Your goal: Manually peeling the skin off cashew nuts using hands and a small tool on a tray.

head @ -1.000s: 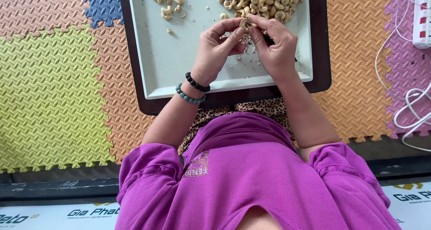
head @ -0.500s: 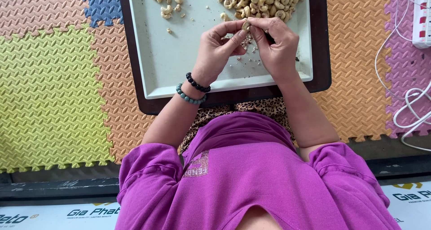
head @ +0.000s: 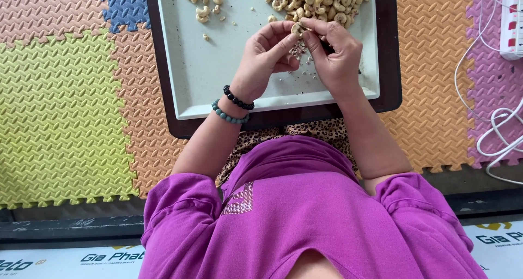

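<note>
Both hands meet over a pale grey tray (head: 201, 77) set in a dark brown tray (head: 389, 66). My left hand (head: 267, 58) and my right hand (head: 335, 53) pinch one cashew nut (head: 297, 27) between their fingertips. Two bead bracelets circle my left wrist (head: 234, 107). A big heap of cashew nuts (head: 316, 0) lies just beyond the hands at the tray's far right. A small group of pale cashews (head: 202, 5) lies at the far left. Bits of skin (head: 298, 50) are scattered under the hands.
Coloured foam puzzle mats cover the floor: yellow-green (head: 60, 121) at left, orange (head: 436, 93) at right. White cables (head: 496, 121) and a white power strip (head: 512, 17) lie at the right edge. My purple shirt (head: 305, 219) fills the lower middle.
The fingers have shifted slightly around the cashew; my left wrist has moved a little to the left. Nothing else has moved.
</note>
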